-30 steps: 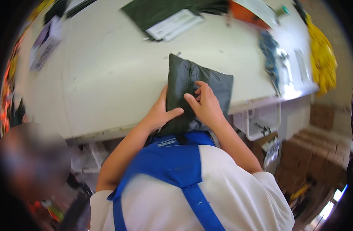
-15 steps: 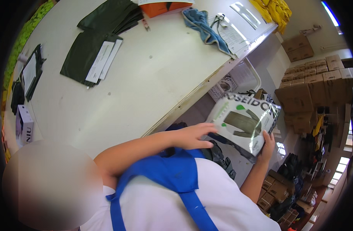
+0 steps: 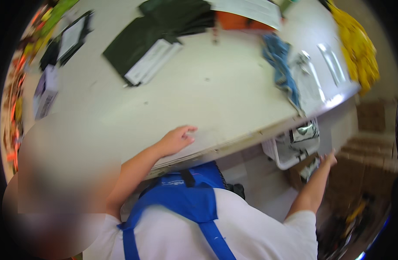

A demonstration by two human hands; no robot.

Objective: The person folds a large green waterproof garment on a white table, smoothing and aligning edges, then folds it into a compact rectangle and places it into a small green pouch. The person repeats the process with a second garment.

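My left hand [image 3: 177,141] rests at the near edge of the white table [image 3: 233,99], holding nothing, its fingers loosely apart. On the right, my right arm reaches out past the table, and my right hand [image 3: 329,159] is blurred, a finger stretched out and nothing visible in it. Beside it is a cardboard box [image 3: 296,174] with a white-and-dark package [image 3: 311,169] at its top. A white plastic basket [image 3: 271,152] stands below the table edge, with a printed clear-wrapped package [image 3: 304,131] in it.
Dark green folded garments [image 3: 134,47] with white paper slips lie on the table. Further right are an orange item [image 3: 240,21], a blue cloth [image 3: 277,60] and a paper sheet [image 3: 309,82]. Yellow fabric [image 3: 357,47] hangs at the far corner. Stacked cartons [image 3: 368,151] stand at right.
The printed package has left my right hand, which has moved further out to the right. My left hand has moved left to the table edge. The view has turned.
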